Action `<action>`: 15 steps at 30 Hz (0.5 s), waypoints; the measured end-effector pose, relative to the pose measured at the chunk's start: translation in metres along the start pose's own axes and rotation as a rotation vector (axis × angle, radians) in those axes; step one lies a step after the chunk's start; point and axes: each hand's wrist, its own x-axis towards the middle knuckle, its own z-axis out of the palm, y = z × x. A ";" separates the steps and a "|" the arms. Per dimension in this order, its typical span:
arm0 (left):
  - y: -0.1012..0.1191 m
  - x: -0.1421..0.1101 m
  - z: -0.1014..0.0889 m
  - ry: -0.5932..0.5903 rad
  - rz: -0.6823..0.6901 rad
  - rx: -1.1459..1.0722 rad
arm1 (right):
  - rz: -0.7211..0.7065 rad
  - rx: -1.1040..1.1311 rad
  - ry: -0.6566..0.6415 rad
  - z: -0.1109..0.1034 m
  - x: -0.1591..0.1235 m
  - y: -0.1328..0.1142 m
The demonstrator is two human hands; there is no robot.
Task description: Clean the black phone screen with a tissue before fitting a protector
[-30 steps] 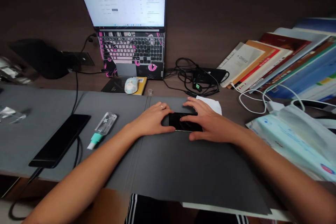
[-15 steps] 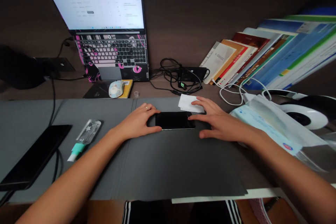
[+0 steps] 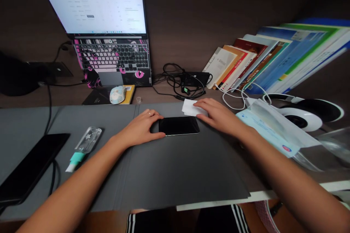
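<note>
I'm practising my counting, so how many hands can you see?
2. The left hand holds the left end of the phone; the right hand is over the right part of the white paper. No other hands show.

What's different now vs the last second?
The right hand has come off the right end of the phone and moved right, to the white paper; can't tell whether it grips it. The view has swung right too.

Unchanged: left hand at the phone's left end; phone, clear bottle and mouse in place.
</note>
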 end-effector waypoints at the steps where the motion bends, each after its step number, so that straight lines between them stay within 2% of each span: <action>1: 0.000 0.000 0.000 -0.001 0.001 0.001 | 0.000 -0.030 -0.021 0.003 0.005 0.003; 6: 0.001 -0.001 0.000 -0.001 0.001 0.009 | 0.015 -0.076 -0.085 0.020 0.021 0.017; 11: 0.001 -0.001 0.000 -0.001 0.012 0.004 | 0.032 -0.104 0.015 0.034 0.021 0.021; 15: 0.000 -0.002 0.001 -0.005 -0.003 0.003 | 0.057 -0.085 0.100 0.031 0.014 0.023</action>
